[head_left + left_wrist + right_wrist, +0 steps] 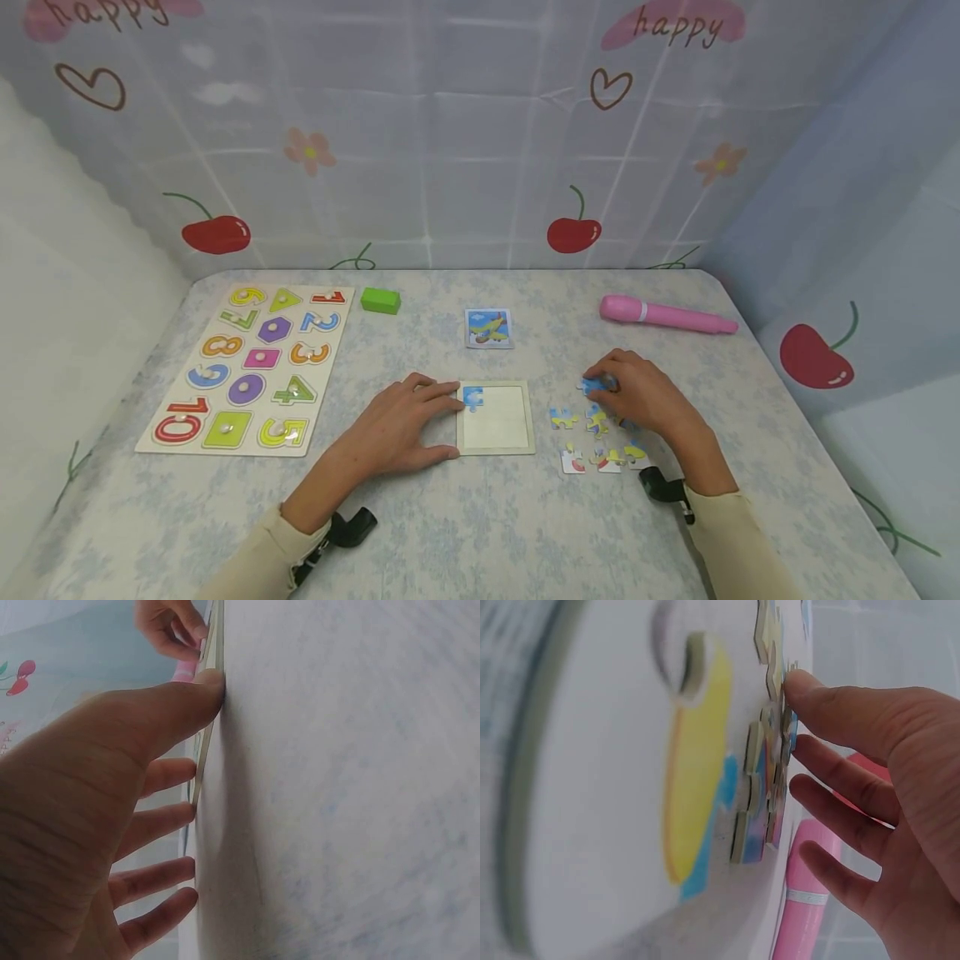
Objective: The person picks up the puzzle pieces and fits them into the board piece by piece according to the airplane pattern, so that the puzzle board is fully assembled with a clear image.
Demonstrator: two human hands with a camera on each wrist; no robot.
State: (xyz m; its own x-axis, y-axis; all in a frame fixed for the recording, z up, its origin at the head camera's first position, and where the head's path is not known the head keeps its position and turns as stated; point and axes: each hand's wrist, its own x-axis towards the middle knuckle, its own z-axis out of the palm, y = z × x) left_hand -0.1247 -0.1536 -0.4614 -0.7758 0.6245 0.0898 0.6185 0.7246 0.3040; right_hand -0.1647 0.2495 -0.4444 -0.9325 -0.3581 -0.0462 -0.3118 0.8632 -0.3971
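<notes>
A shallow square puzzle tray [532,421] lies on the table with one blue jigsaw piece [472,397] in its far left corner. My left hand [397,425] rests at the tray's left side, fingers fairly straight and spread. In the left wrist view its thumb [180,709] meets the tray's edge. To the right, my right hand [641,396] pinches a blue jigsaw piece [592,385] between thumb and fingertips, low over the table. Several loose pieces, among them a blue-and-yellow piece [562,418] and a white-and-red piece [573,460], lie below and beside that hand, some partly hidden by it.
Beyond the tray lies a small airplane picture card [488,328]. A green block [381,301] sits near a number-and-shape peg board [217,450] on the left. A pink pen-like stick [675,317] lies at the back right. A printed curtain [450,167] hangs behind the table.
</notes>
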